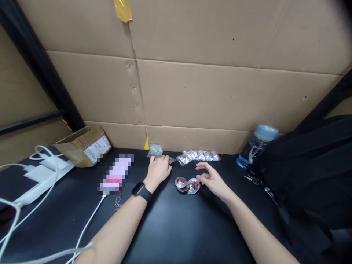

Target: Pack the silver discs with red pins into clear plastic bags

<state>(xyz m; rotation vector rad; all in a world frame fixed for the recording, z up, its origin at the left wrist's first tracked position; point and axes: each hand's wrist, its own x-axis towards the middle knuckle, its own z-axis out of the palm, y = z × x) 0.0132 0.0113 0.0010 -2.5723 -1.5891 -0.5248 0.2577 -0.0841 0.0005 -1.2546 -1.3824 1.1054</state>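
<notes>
Two round silvery metal pieces with red marks, one at the left [180, 183] and one at the right [193, 186], lie side by side on the black table [176, 227]. Just right of them is my right hand [210, 179], fingers apart and curved, its fingertips near the right piece. My left hand [159, 170] rests palm down at the back of the table, over a clear plastic bag that shows partly beside its fingers; what its fingers do with the bag is hidden. Behind that hand lies a clear plastic packet [155, 149]. A row of bagged silvery pieces [199, 156] lies along the cardboard wall.
At the left are an open cardboard box [95, 148], a phone [117, 173] on a white cable, a keyring [118, 201] and a white power strip [41, 183]. A blue-lidded bottle [257, 146] and a black bag [310, 172] stand at the right.
</notes>
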